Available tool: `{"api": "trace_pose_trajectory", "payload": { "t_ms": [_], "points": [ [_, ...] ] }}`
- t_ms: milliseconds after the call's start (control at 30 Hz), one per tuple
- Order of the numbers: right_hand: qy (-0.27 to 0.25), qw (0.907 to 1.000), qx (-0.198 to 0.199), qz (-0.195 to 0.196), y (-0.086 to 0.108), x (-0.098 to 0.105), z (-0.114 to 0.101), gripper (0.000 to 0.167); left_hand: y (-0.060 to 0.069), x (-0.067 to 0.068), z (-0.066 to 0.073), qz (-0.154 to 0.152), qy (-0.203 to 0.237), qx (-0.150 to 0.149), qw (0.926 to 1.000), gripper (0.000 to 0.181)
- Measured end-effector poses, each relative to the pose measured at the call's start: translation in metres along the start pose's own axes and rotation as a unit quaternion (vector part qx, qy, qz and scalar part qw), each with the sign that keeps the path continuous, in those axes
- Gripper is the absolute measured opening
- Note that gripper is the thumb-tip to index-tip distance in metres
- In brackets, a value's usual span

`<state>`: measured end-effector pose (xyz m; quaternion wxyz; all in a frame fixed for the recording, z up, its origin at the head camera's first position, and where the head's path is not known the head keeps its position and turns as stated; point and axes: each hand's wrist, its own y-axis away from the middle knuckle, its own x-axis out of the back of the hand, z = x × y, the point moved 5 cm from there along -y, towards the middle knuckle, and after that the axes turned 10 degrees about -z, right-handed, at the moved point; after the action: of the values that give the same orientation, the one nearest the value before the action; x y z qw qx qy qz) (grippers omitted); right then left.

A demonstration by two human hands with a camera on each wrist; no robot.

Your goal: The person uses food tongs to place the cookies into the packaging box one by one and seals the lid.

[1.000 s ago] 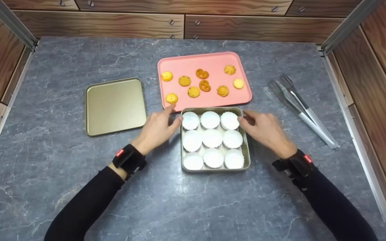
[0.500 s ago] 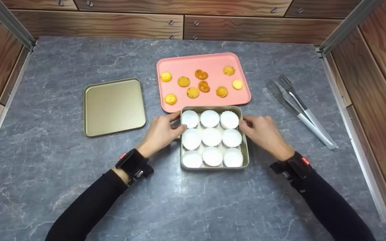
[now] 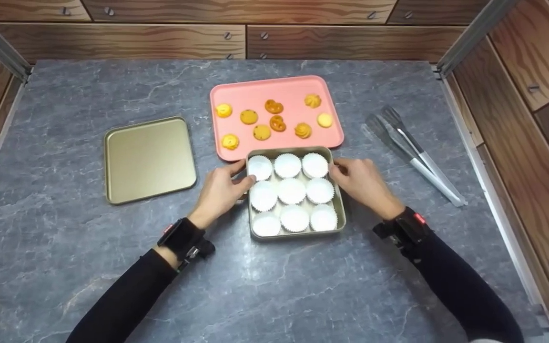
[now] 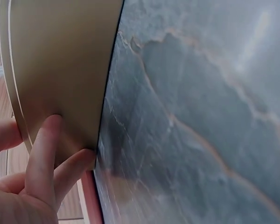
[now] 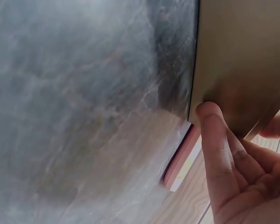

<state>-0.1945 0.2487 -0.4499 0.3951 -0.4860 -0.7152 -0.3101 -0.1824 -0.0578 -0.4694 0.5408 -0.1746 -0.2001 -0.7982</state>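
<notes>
- Change: the tin has shifted slightly toward the tray and turned slightly counterclockwise, as viewed from the head; both hands have closed in from beside its far corners; the tray, lid and tongs have kept their layout.
- Meaning: the work in hand appears to be setting the tin's position; the nine paper cups inside it hold no cookies; these remain on the tray, so filling, if intended, has not begun.
- Left hand: grasps the tin near its far-left corner; thumb at the rim, fingertips against the outer wall; opening narrow, thumb and fingers set to either side of the edge.
- Right hand: grasps the far-right corner area in the same manner; thumb at the rim, fingers bent along the outer wall; opening likewise narrow.
- Location: the tin lies between the hands, just in front of the tray; its base edge sits close to the table; full contact underneath cannot be confirmed.
</notes>
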Motion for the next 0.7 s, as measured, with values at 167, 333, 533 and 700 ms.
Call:
{"api": "trace_pose_trajectory", "payload": {
  "t_ms": [167,333,533,700],
  "points": [
    [-0.067,0.9958,-0.028,-0.055,0.002,0.017,0.014,0.045,0.000,-0.001,-0.001,-0.003,0.014,0.015,0.9998,0.057],
    [-0.042,0.9972,-0.060,0.016,0.009,0.061,0.045,0.054,0.001,-0.001,-0.002,-0.011,0.029,0.022,0.9993,0.057],
    [0.013,0.9908,-0.107,0.082,0.024,0.085,0.094,0.055,0.002,-0.002,-0.003,-0.011,0.020,0.027,0.9994,0.057],
    [0.060,0.9811,-0.175,0.056,0.034,0.085,0.131,0.085,0.002,-0.002,-0.002,-0.006,0.014,0.024,0.9996,0.056]
  ]
}}
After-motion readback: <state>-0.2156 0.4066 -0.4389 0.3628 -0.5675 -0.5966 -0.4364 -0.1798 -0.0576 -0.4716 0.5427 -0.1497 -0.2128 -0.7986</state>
